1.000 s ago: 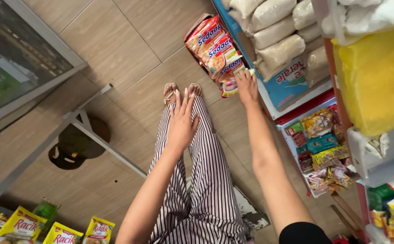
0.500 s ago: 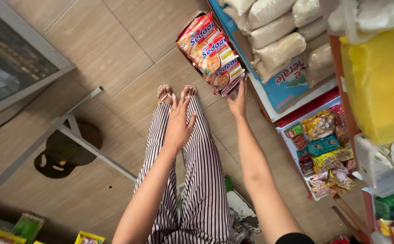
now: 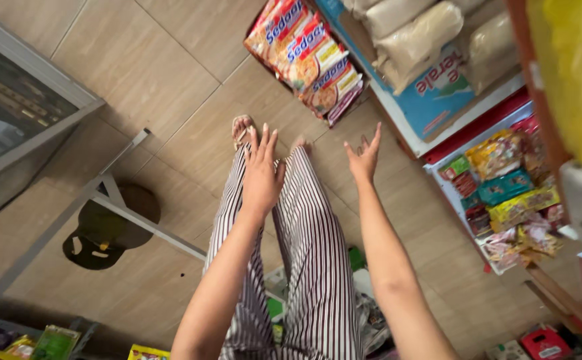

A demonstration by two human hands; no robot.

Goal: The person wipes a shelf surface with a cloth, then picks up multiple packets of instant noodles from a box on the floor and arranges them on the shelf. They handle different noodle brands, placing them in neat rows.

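Both hands empty, fingers spread apart, clamped on nothing. Right hand (image 3: 364, 157) open with palm turned inward and fingers fanned upward, hovering in the air near, but not touching, the stack of red-and-orange noodle packets (image 3: 307, 57) lying on the tiled floor (image 3: 137, 73) against the foot of the shelf. Left hand (image 3: 262, 172) likewise open, fingers straight and slightly splayed, held above the striped trousers (image 3: 311, 267) (whether resting on the cloth or just over it, cannot tell). Beyond the fingertips, two bare feet, the left one (image 3: 242, 128) in a sandal. To the right of the packets, a blue-and-white carton (image 3: 434, 90) under pale filled sacks (image 3: 417, 30), then a white tray of mixed small snack sachets (image 3: 504, 193) edged in red. To the left, a grey metal frame (image 3: 104, 200) crossing the floor, with a dark cap (image 3: 107, 230) lying beneath it. Along the bottom edge, a few more yellow and green packets (image 3: 57, 343), partly cut off.
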